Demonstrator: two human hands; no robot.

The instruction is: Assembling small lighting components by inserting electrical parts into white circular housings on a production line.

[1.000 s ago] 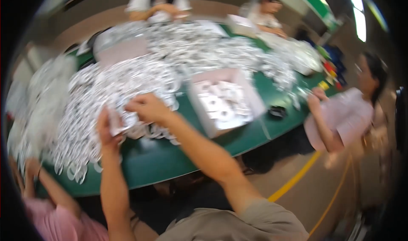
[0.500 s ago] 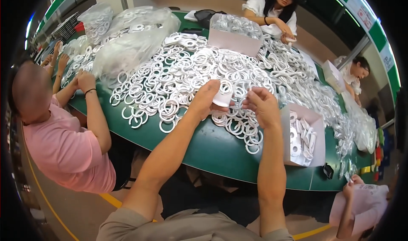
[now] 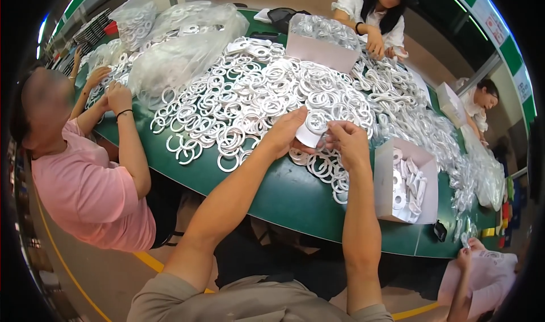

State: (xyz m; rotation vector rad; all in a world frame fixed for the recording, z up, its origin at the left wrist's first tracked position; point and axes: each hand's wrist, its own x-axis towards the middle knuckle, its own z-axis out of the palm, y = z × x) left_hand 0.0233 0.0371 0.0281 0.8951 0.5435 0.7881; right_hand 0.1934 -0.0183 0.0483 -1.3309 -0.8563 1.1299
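Note:
My left hand (image 3: 286, 134) is closed around a flat white piece with a round ring-shaped upper part (image 3: 310, 133), held tilted above the table's near side. My right hand (image 3: 351, 145) is beside its right edge, thumb and fingers pinched together. What lies between those fingertips is too small to make out. Beyond and beneath both hands spreads a big heap of loose white rings (image 3: 250, 109). To the right of my right forearm, an open white box (image 3: 379, 183) holds flat white pieces with round holes (image 3: 406, 188).
Cables in clear bags (image 3: 414, 123) are piled along the right side. At the back stand a box of bagged parts (image 3: 321, 55) and a large plastic bag (image 3: 176, 61). A pink-shirted person (image 3: 93, 191) works at my left; others sit across and at the right.
My right hand has closed in on the white piece, which was a little apart from its fingers before. My left hand has moved slightly right with the piece.

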